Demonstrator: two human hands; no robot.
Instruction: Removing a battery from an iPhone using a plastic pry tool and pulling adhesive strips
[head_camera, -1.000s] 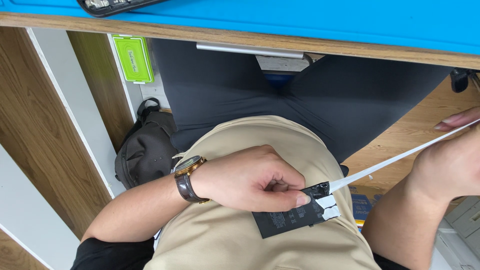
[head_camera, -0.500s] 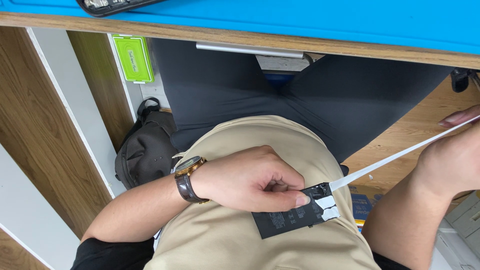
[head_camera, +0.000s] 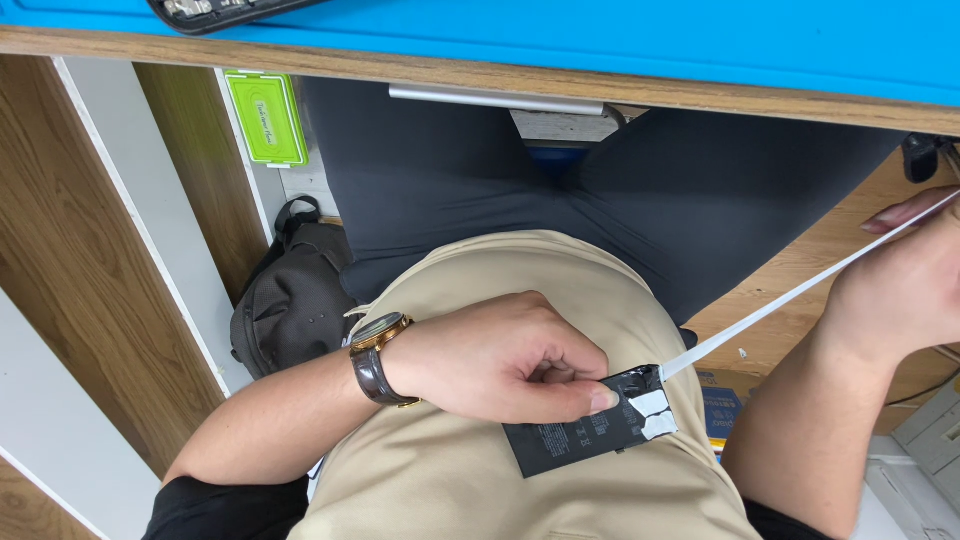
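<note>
Black and flat, the battery (head_camera: 585, 437) lies against the beige shirt (head_camera: 480, 480), pinned by the clenched left hand (head_camera: 495, 358), while the right hand (head_camera: 905, 285) grips a taut white adhesive strip (head_camera: 790, 300) stretched from it.

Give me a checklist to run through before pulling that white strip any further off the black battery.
1. Left hand pins black battery against the beige shirt: ok.
2. Right hand grips white strip: ok.
3. Strip taut and straight between battery and hand: ok.
4. Strip free of tears: cannot tell.
5. Battery flat, not bent: ok, as far as visible.
6. Strip's path clear of the wooden desk edge: ok.
</note>
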